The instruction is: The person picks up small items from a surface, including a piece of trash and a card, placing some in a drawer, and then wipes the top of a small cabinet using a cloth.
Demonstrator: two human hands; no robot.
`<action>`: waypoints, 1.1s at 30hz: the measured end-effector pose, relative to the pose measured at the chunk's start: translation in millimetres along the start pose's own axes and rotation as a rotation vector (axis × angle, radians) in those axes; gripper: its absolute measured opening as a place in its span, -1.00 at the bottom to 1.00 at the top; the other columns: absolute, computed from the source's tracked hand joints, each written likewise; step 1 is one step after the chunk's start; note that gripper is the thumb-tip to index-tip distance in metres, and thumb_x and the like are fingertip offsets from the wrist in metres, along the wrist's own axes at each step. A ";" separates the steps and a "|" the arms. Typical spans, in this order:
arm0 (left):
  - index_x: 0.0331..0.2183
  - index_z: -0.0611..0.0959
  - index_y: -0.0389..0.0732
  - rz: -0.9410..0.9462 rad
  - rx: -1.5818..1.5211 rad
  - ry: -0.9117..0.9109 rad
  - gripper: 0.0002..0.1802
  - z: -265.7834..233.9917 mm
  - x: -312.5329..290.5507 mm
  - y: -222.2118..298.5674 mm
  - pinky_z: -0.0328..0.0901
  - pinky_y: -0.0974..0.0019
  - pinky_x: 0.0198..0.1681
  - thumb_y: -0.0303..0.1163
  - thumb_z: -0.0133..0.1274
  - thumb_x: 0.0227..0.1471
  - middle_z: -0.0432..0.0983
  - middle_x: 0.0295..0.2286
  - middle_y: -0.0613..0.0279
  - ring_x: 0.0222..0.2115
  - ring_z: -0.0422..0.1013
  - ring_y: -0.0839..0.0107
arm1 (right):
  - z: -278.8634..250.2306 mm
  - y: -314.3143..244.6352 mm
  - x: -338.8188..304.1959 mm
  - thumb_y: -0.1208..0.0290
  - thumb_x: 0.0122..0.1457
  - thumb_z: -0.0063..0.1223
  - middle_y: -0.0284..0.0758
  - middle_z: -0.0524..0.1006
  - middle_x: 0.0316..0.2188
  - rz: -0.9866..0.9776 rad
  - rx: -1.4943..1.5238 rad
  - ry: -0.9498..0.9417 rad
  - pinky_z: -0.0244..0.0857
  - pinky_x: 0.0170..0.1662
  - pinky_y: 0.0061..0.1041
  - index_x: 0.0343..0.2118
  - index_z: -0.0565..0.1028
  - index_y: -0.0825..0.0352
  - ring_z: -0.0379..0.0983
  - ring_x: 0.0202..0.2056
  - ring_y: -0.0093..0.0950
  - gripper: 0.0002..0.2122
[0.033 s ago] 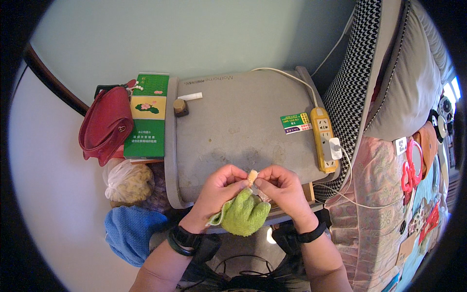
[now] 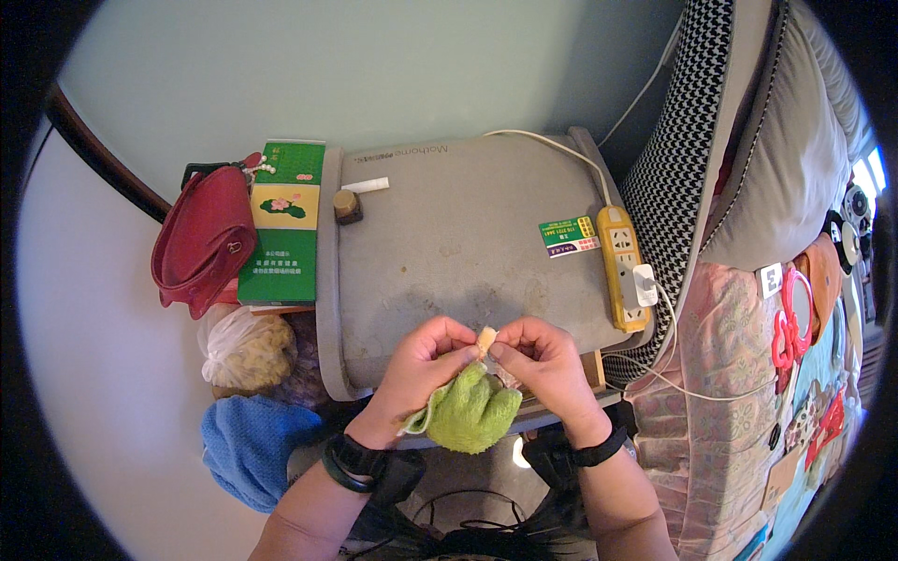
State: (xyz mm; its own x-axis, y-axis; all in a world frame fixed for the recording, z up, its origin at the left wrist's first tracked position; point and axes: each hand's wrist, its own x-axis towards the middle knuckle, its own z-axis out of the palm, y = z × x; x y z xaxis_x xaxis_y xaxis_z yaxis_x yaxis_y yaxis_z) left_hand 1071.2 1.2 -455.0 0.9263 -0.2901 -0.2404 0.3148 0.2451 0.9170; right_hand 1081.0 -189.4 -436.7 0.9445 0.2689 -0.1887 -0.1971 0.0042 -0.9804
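Note:
Over the front edge of the grey tabletop, my left hand (image 2: 427,363) and my right hand (image 2: 544,363) meet fingertip to fingertip. Both are closed, pinching a small cream-yellow piece (image 2: 486,339) whose kind I cannot make out. Directly below it hangs a fuzzy lime-green cloth (image 2: 472,411), bunched up, with a pale edge near my left wrist. How the cloth is held is hidden by my thumbs. Dark bands circle both wrists.
The grey tabletop (image 2: 440,252) carries a small brown-capped bottle (image 2: 347,207), a white stick (image 2: 366,185), a card (image 2: 568,237) and a yellow power strip (image 2: 620,266). At left are a red handbag (image 2: 208,238), green box (image 2: 281,262) and blue cloth (image 2: 257,449). A bed (image 2: 711,439) stands right.

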 end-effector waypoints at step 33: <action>-0.22 0.51 -0.23 -0.102 -0.241 -0.013 -0.85 10.2 -4.6 15.2 0.39 0.47 -0.23 -0.41 0.05 0.17 0.55 -0.35 0.26 -0.32 0.48 0.54 | -2.0 -3.8 2.1 0.44 0.23 0.06 -0.41 0.55 -0.36 0.134 0.280 -0.106 0.27 -0.34 -0.69 -0.20 0.44 0.34 0.41 -0.39 -0.69 -0.86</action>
State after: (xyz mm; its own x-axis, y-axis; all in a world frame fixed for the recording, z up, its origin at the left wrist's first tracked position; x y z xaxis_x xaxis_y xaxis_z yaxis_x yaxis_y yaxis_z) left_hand 1069.6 -3.1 -436.6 0.8849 -0.3358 -0.3227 0.4483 0.4265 0.7856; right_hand 1084.3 -190.7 -433.4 0.8753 0.3839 -0.2939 -0.3968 0.2229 -0.8904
